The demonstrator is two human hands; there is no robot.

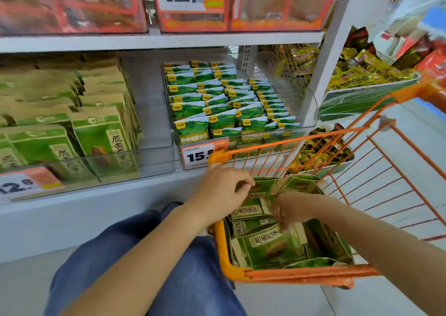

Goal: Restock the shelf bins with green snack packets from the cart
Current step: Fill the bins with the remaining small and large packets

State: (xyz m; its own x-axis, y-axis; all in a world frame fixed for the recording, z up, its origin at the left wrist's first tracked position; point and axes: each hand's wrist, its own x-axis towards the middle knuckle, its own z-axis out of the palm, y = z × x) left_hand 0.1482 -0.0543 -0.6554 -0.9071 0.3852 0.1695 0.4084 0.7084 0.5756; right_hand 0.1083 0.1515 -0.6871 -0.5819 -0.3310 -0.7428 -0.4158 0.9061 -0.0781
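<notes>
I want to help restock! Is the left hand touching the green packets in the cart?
Touching. The head view shows the left hand with fingers curled onto green packets inside the cart.

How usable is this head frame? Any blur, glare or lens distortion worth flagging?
Head view: even store lighting, no harsh shadows; wide-angle bending tilts the shelf upright; motion blur smears the top-shelf red packs and the right edge; the hands and green packets in the orange cart are soft but readable.

Orange wire-metal cart (357, 132), glossy green packets (268, 245), clear plastic bins (154, 161).
</notes>
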